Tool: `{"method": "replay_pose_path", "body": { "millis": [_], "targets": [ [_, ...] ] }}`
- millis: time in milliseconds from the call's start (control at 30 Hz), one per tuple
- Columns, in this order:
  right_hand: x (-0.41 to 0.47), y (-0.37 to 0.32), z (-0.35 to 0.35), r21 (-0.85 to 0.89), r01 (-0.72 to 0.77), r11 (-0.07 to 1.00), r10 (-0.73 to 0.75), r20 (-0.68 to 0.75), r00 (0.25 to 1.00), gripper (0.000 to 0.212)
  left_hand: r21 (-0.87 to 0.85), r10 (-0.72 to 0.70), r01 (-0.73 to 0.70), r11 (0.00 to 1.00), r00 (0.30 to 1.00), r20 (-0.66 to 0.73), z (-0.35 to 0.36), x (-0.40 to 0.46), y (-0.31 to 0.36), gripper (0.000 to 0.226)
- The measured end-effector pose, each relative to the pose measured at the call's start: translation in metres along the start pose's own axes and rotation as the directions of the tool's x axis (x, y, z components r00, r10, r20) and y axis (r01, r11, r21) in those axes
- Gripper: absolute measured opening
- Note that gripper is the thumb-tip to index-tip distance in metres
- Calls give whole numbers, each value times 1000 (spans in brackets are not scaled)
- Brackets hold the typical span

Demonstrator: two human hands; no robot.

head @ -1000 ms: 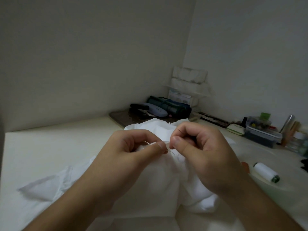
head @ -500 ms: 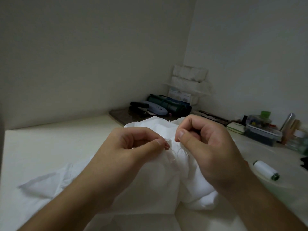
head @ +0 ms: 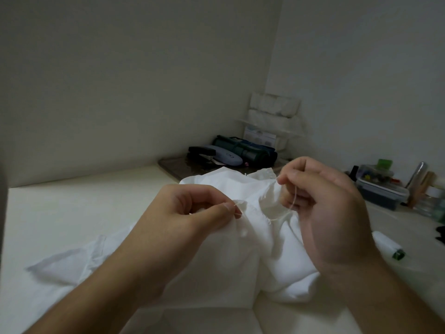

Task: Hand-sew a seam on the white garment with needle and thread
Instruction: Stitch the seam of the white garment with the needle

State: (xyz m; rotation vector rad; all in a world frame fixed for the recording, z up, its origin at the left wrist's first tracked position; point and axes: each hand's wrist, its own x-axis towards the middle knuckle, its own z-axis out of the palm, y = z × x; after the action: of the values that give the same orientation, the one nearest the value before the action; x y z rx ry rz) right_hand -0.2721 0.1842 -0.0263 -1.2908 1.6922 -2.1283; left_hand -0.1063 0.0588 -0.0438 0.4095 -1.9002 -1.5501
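Head view, dim light. Crumpled white fabric garment (head: 240, 242) lies on the pale cream table surface (head: 72, 208), bunched at frame centre, with a flat corner trailing out toward 8 o'clock.

Left hand (head: 183, 213): fingers curled, thumb and forefinger pinched on a fold of the garment edge at centre frame. Grip closed tight on the cloth; a small glint shows at the thumb, too small to identify.

Right hand (head: 322, 208): raised at 2 o'clock of the left hand and apart from it, fingers curled, thumb and forefinger pinched shut on a thin pale sewing thread (head: 292, 203). The thread runs down from the pinch in a slack curve to the garment edge between the two hands. Needle not discernible; cannot tell whether it sits inside the pinch.

Surroundings:
- White thread spool with green end (head: 389, 245) lies on its side on the table at 3 o'clock of the garment, partly behind the right wrist.
- Clear lidded plastic box of small coloured items (head: 380, 189) at 2 o'clock, against the right wall, with a metallic cylinder (head: 416, 174) just beyond it.
- Dark tray (head: 173, 167) at 12 o'clock in the corner, carrying a black stapler (head: 202, 153), a grey-lilac oval case (head: 224, 155) and a dark green rolled pouch (head: 248, 150).
- White stacked shelf unit (head: 274, 116) stands behind the pouch in the wall corner.
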Motion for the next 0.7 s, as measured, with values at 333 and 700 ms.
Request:
{"method": "replay_pose_path", "body": {
  "millis": [333,700],
  "targets": [
    [-11,-5,13,-258,114,959,-15,359,933,8,-4,43,-43,999,998,52,-1,1,0,14],
    [-6,-2,7,-203,92,975,-53,186,981,16,28,34,-33,999,999,-11,-1,1,-1,18]
  ]
}}
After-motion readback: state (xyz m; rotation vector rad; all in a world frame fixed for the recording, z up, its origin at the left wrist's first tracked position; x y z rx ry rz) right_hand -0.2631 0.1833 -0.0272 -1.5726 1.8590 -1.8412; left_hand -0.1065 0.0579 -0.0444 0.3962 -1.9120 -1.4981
